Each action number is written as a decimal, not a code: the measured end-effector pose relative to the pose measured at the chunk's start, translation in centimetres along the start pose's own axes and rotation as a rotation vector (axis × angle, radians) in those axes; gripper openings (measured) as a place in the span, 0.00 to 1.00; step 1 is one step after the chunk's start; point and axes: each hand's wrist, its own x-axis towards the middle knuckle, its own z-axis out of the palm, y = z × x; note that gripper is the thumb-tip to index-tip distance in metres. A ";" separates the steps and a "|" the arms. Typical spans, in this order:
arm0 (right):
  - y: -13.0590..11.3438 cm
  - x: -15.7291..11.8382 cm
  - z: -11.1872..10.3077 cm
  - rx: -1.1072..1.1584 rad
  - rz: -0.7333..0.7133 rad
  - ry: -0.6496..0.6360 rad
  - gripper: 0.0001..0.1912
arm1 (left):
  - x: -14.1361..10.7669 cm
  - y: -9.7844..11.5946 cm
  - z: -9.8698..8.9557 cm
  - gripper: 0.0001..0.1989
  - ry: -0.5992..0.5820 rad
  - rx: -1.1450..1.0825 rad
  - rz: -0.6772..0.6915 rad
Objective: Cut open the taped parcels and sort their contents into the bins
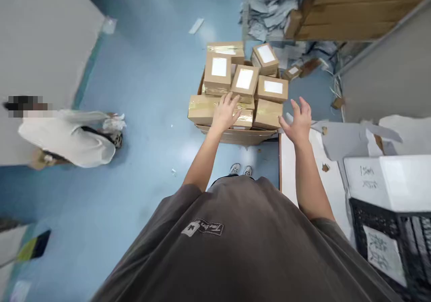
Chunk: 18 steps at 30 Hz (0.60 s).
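Note:
A large open carton (247,137) stands on the floor in front of me, heaped with several small brown boxes, some with white labels. My left hand (226,112) is over the near side of the heap, fingers apart, beside a labelled box (244,80) and a taped box (204,108); whether it touches them I cannot tell. Raised to the right of the carton, my right hand (298,122) has its fingers spread and nothing in it. Closest to it are another labelled box (273,88) and a plain box (268,113).
At the right is a white table (289,172) with papers and a black crate (377,216). A rack with grey bags (274,8) and large cartons (353,10) stands at the back right. A person in white (70,138) bends at the left.

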 end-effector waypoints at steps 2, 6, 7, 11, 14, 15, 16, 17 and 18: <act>-1.8 4.0 1.5 0.030 -0.089 -0.024 0.41 | 0.5 -2.1 -1.4 0.38 0.043 -0.004 -0.051; -6.4 10.7 5.0 0.096 -0.254 -0.091 0.43 | 1.9 -6.5 -3.6 0.43 0.104 -0.025 -0.138; -7.7 12.0 6.0 0.110 -0.287 -0.111 0.44 | 2.5 -7.6 -3.9 0.44 0.114 -0.031 -0.153; -12.4 16.6 10.4 0.115 -0.337 -0.180 0.48 | 5.3 -12.6 -4.0 0.50 0.146 -0.057 -0.152; -14.9 19.1 13.7 0.086 -0.289 -0.227 0.50 | 8.2 -16.2 -3.4 0.51 0.119 -0.073 -0.127; -15.5 19.8 14.8 0.081 -0.265 -0.242 0.50 | 9.3 -17.2 -3.1 0.51 0.100 -0.079 -0.121; -16.0 20.4 15.7 0.081 -0.239 -0.257 0.51 | 10.3 -18.2 -2.7 0.52 0.077 -0.088 -0.112; -16.3 20.9 16.6 0.084 -0.215 -0.273 0.52 | 11.4 -19.0 -2.3 0.53 0.052 -0.099 -0.099; -16.5 21.4 17.5 0.088 -0.191 -0.292 0.54 | 12.3 -19.8 -1.8 0.55 0.027 -0.114 -0.081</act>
